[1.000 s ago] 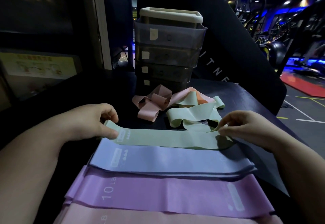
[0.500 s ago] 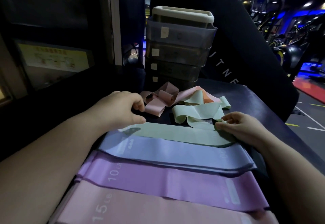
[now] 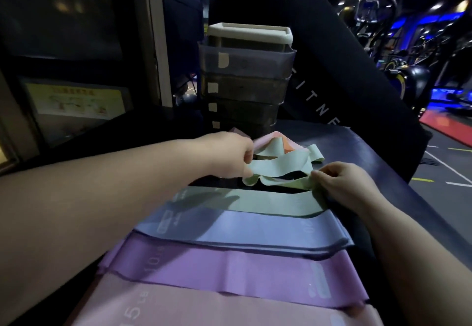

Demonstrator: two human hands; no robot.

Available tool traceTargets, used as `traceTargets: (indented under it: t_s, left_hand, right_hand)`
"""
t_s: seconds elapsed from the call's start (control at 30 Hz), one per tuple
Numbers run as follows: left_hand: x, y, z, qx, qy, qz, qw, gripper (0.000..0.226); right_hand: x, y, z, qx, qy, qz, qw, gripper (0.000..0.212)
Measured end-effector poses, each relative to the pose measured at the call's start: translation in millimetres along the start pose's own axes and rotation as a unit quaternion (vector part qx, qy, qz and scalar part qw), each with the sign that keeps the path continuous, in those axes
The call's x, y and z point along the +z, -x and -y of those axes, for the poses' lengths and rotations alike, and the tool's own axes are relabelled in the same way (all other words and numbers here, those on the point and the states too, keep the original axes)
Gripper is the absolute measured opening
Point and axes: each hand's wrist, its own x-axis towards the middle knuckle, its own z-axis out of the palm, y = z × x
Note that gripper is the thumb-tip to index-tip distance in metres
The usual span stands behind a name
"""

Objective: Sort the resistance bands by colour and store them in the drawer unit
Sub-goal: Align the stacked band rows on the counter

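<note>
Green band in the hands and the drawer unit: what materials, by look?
Green band: likely thin latex or rubber, matte; it ripples and sags limply where the left hand and right hand pinch it. Drawer unit: probably plastic; smoky translucent drawer fronts with slight sheen, opaque cream top rim.

Only two forearms and two hands of the person show, all bare. The left forearm [image 3: 115, 198], on the near left of the drawer unit [image 3: 245, 70], is broad and smooth, uncovered from the wrist to the picture's edge. The right forearm [image 3: 413, 254], on the unit's near right, is likewise uncovered along its whole visible length. The left hand [image 3: 227, 157] is rounded, with short, full fingers and faint knuckles. The right hand [image 3: 344, 185] shows its back, with soft knuckle ridges. The dim light leaves the nails and finer detail unclear.
</note>
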Motion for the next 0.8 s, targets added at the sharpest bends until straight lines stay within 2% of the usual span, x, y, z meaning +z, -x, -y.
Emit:
traceTargets:
  t_s: [0.17,0.3,0.4,0.5,0.6,0.7,0.8]
  left_hand:
    - [24,-33,-21,-0.009,-0.042,0.004,0.999,0.043]
    - [31,-42,-24,-0.028,-0.036,0.035,0.998,0.044]
    - [25,-42,-21,-0.039,-0.002,0.028,0.999,0.041]
    - [13,-40,-15,-0.041,0.076,-0.02,0.996,0.023]
    - [-4,-32,-7,-0.036,0.231,-0.087,0.969,0.005]
    - [-24,-14,0,-0.043,0.325,-0.128,0.936,0.008]
    - [-35,11,1,-0.036,0.463,-0.122,0.877,0.012]
  right_hand:
    - [-6,3,-5,-0.007,-0.043,-0.034,0.998,0.017]
    - [-10,3,-3,-0.012,-0.062,-0.05,0.997,0.018]
    - [-11,1,-5,-0.007,-0.092,-0.065,0.994,0.016]
    - [-15,0,-2,-0.009,-0.139,-0.094,0.986,0.015]
    - [-22,3,3,-0.025,-0.183,-0.136,0.973,0.015]
    - [-30,5,6,-0.03,-0.227,-0.165,0.959,0.015]
    - [-34,8,10,-0.04,-0.258,-0.16,0.952,0.012]
